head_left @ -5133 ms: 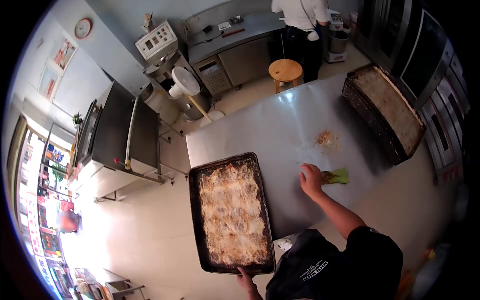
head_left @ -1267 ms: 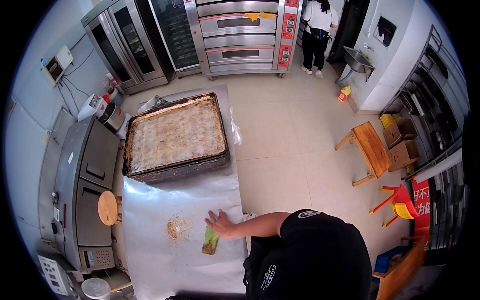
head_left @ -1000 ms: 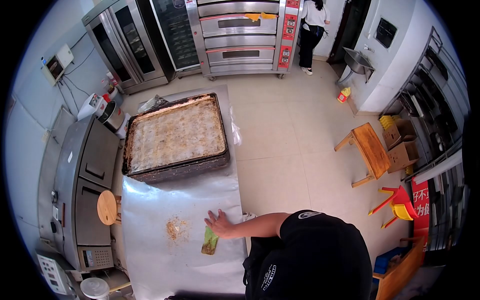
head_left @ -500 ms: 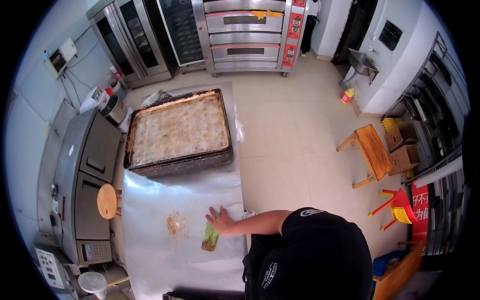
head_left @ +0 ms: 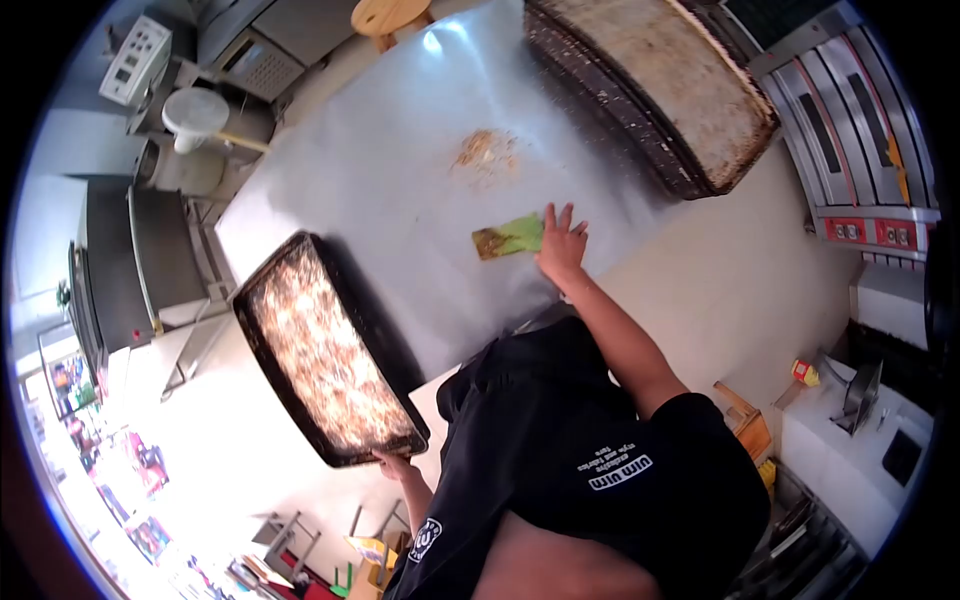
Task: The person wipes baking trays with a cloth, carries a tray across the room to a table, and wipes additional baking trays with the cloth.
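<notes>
Head view: left fingers (head_left: 384, 457) clamp tray (head_left: 320, 350); right fingers (head_left: 567, 215) spread beside green cloth (head_left: 508, 237), crumbs (head_left: 487, 156), tray-stack (head_left: 660, 80).

Round wooden stool (head_left: 390, 14) at eleven o'clock, steel oven (head_left: 848, 160) with red control panels (head_left: 847, 231) at two, orange cloth (head_left: 893, 160) on its front, red-and-yellow bottle (head_left: 805, 372) and steel sink (head_left: 862, 395) between three and four, white disc (head_left: 195, 110) at ten, pale button panel (head_left: 135, 62) beyond, metal cabinet (head_left: 165, 250) at nine

- The bare left hand (head_left: 393, 466) and black-rimmed rectangular metal tray (head_left: 325, 350) are fully reappearing.
- The right hand (head_left: 564, 250) is touching the oblong green-brown cloth (head_left: 506, 238) at its green end, formerly its brown.
</notes>
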`<control>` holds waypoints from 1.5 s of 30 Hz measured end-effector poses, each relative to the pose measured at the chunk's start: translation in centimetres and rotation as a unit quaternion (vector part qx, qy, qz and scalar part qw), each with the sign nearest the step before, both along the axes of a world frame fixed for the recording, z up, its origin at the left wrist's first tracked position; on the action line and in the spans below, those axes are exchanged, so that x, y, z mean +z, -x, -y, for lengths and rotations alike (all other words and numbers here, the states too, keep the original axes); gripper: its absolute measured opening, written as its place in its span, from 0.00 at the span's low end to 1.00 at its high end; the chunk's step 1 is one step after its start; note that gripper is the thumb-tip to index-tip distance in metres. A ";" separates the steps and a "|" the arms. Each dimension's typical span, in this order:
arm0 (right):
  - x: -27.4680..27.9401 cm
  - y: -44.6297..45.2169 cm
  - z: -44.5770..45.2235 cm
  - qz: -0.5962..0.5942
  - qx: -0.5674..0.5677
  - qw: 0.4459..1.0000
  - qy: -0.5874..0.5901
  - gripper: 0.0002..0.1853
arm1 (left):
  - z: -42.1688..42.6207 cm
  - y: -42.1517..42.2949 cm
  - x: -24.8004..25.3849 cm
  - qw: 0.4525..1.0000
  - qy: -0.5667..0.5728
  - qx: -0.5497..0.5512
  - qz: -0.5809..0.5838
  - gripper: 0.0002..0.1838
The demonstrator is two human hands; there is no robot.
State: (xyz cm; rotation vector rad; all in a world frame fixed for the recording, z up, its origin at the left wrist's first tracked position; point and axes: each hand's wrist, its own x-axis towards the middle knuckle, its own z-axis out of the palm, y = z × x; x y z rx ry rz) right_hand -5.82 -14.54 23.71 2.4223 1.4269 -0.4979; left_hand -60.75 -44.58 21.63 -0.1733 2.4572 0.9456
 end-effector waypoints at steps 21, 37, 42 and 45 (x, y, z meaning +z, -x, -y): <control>-3.0 1.2 -2.7 -0.112 0.371 0.912 -0.135 0.47 | -3.1 0.6 3.7 0.892 -0.414 0.168 0.071 0.22; -2.6 0.3 -5.1 -0.178 0.362 0.908 -0.114 0.46 | -7.8 -2.6 10.7 0.802 -0.545 0.180 0.165 0.29; -3.7 -0.7 -2.9 -0.172 0.322 0.915 -0.172 0.44 | -8.5 -3.8 11.7 0.800 -0.559 0.203 0.080 0.21; -4.3 -0.4 -2.9 -0.195 0.291 0.924 -0.152 0.43 | -9.3 -4.4 12.7 0.813 -0.547 0.197 0.045 0.19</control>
